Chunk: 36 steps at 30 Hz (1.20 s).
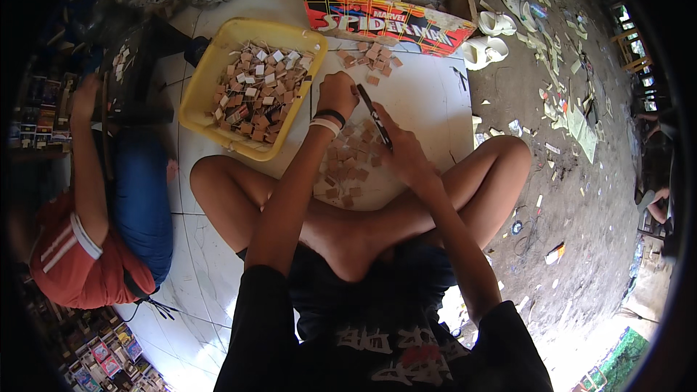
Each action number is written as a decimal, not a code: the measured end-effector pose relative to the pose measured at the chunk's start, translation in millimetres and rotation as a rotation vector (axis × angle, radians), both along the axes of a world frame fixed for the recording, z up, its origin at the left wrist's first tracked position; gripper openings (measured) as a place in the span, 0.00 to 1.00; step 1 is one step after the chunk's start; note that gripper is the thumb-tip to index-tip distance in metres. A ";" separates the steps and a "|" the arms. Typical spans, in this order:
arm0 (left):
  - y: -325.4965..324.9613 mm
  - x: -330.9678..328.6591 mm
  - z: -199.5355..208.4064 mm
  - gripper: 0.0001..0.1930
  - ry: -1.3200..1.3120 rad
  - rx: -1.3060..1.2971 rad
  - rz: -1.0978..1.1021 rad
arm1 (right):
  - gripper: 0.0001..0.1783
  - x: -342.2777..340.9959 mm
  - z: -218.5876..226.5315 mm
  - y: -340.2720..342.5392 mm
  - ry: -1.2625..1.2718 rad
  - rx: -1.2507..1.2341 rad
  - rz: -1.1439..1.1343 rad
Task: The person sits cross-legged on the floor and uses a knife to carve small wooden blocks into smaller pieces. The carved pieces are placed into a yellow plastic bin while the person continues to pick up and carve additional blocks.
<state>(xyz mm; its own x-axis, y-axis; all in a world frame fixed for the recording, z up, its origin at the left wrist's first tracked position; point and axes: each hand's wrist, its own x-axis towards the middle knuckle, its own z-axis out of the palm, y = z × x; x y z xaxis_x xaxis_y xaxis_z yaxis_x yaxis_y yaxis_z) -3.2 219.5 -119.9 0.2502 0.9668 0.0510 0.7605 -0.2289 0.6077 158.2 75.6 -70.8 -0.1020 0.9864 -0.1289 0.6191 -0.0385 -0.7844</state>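
My left hand [338,96], with bands at the wrist, is closed in front of me; what its fingers hold, if anything, is hidden. Close beside it, my right hand [401,147] grips a slim black tool [372,115] with pale markings, its tip slanting up toward the left knuckles. I cannot make out the tool's exact kind. Below both hands, small brown square pieces [341,167] lie scattered on the white tiles. More brown squares [374,58] sit just beyond the left hand. To the left stands a yellow plastic basin [197,94] holding many brown and white squares with thin sticks among them.
A divided box [388,25] with a colourful printed front stands at the far side. White clogs [485,51] rest on the littered ground [559,196] past the tile edge. At the left sits a person in a red shirt [87,247], near a dark machine-like object [141,72].
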 end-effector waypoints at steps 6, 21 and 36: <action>-3.6 0.1 4.4 0.07 -0.040 -0.048 -0.006 | 0.48 3.3 0.6 -0.8 -0.045 -0.070 0.015; -4.6 0.2 1.4 0.05 -0.014 -0.024 0.003 | 0.50 12.9 2.7 -8.0 0.047 -0.112 -0.023; -48.3 -21.6 2.3 0.12 -0.082 0.130 -0.001 | 0.32 29.7 74.1 -157.7 1.418 -0.566 -0.430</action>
<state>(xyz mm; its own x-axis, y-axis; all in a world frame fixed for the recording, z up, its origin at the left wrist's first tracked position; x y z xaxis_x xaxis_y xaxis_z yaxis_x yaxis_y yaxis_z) -24.8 171.2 -117.6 0.2406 0.9505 0.1964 0.7095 -0.3103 0.6327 187.9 -82.2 3.3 -0.1917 0.8317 -0.5211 -0.7053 -0.4860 -0.5162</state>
